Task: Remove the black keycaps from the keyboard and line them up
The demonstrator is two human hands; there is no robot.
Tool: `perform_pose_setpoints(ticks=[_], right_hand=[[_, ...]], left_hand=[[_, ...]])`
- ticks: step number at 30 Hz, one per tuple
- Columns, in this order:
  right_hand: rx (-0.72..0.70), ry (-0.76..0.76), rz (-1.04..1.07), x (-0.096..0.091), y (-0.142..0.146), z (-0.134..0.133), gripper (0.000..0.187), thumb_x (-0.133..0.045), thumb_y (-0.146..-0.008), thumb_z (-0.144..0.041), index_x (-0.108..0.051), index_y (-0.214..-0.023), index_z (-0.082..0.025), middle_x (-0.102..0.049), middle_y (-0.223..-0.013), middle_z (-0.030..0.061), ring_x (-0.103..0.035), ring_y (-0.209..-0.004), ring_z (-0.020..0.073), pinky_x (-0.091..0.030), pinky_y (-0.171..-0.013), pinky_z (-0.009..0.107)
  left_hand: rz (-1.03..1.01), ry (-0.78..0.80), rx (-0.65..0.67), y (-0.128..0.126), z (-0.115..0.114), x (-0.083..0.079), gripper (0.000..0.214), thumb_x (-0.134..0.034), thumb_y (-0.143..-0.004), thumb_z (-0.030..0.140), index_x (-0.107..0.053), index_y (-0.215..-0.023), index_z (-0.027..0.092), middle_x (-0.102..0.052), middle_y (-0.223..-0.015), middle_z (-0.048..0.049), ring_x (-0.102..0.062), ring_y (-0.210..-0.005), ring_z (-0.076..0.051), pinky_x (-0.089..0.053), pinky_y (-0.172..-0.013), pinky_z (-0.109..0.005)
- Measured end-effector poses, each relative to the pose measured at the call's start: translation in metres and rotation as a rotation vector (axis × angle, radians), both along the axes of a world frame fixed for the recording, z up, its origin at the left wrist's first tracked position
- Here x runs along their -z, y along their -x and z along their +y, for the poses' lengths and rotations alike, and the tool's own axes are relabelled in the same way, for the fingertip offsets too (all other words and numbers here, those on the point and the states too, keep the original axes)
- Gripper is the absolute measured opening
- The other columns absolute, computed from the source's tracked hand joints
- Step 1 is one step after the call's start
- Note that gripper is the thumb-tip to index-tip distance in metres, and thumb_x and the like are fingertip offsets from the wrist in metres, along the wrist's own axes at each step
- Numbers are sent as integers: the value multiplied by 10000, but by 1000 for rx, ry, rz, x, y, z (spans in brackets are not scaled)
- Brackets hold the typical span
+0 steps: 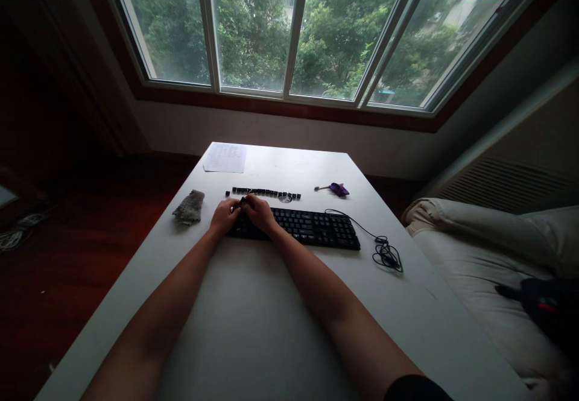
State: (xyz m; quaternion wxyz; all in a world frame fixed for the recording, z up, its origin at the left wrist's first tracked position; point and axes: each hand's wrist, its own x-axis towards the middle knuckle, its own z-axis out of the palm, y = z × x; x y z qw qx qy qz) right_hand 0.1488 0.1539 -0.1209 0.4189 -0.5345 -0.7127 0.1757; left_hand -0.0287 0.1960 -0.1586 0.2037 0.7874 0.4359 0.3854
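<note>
A black keyboard (312, 227) lies across the white table, its left end partly covered by my hands. My left hand (223, 214) is closed, with its fingertips drawn together above the keyboard's upper left corner. Beside it, my right hand (259, 212) is closed too, thumb and fingers pinched close to the left fingertips. Something small and dark shows between the two hands, too small to name. Just behind them runs a row of loose black keycaps (266, 193), with a small round shiny thing (285, 198) at its near side.
A grey cloth (190, 207) lies left of the keyboard. Behind its right half are a small brush (322, 188) and a purple item (339, 190). The coiled cable (386, 253) rests at the right. Paper (225, 158) lies at the far left corner of the table (253, 328).
</note>
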Motion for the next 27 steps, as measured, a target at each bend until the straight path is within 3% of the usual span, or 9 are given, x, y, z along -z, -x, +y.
perform_pose_setpoints(ticks=[27], right_hand=[[-6,-8,12,1,1,1,124,-532,-895,-343,-602,-911,-242,-656,-796,-2,-588,-727,184,-410,-692,263]], left_hand=[[26,-21,5,1,-1,-2,191,-550,-875,237,-676,-1019,233,-679,-1047,-52,-581,-1011,-243,-506,-858,-384]])
